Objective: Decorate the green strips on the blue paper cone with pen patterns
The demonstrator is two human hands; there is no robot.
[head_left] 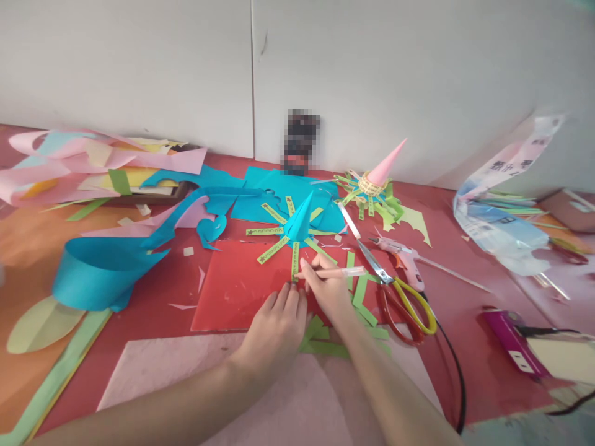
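Observation:
A blue paper cone point(298, 222) stands on the work surface with pale green paper strips radiating from its base, drawn with stars and marks. My left hand point(282, 313) lies with its fingers stretched out on a red board point(227, 291), fingertips at the end of the strip point(295, 257) pointing towards me. My right hand point(328, 288) is closed around a light-coloured pen point(346, 271), its tip at that same strip. Plain green paper strips point(360, 291) lie beside and partly under my right forearm.
Scissors point(388, 279) and a pink glue gun point(404, 257) with a cord lie right. A pink-coned paper piece point(381, 170) stands behind. At left are a curled blue paper band point(93, 272) and a paper pile point(93, 164). A purple power strip point(514, 344) lies far right.

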